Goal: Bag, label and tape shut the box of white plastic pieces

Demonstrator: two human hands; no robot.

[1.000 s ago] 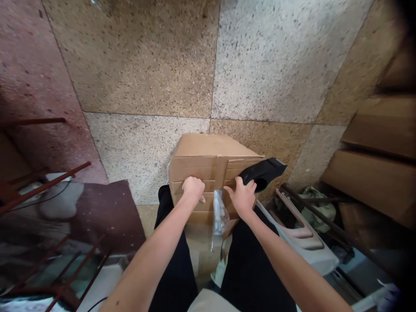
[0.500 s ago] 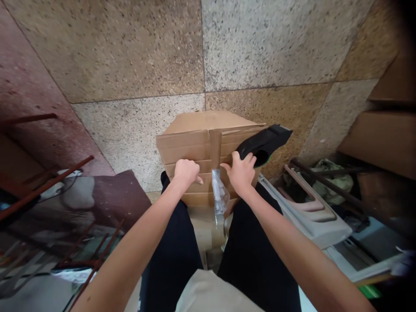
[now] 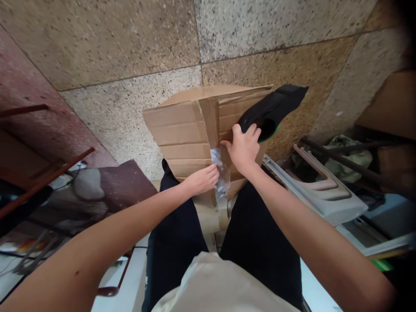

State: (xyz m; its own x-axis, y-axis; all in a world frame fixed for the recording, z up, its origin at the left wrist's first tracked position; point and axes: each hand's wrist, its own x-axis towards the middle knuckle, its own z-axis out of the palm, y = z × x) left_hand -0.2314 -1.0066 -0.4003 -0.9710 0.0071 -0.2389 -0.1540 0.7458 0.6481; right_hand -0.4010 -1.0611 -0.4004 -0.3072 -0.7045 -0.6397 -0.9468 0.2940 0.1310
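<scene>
A cardboard box (image 3: 182,134) stands between my knees, its top crossed by a taped centre seam. Crumpled clear packing tape (image 3: 223,175) runs over the lower part of that seam and hangs past the near edge. My left hand (image 3: 206,178) has its fingertips drawn together at the tape's left side. In my right hand (image 3: 244,147) is a black tape dispenser (image 3: 282,106) with a round opening and a green edge; my fingers curl over its near end. My right thumb points left across the cardboard, close to the seam.
Speckled tile floor (image 3: 130,39) stretches ahead. On the left are a red metal frame (image 3: 48,182) and a brown board (image 3: 128,182). A pale plastic chair-like piece (image 3: 328,199) stands at right, with another cardboard box (image 3: 390,104) beyond it.
My left hand has moved right and nearer me, from the box's left panel to the clear tape. My right hand keeps the dispenser. The view has shifted slightly.
</scene>
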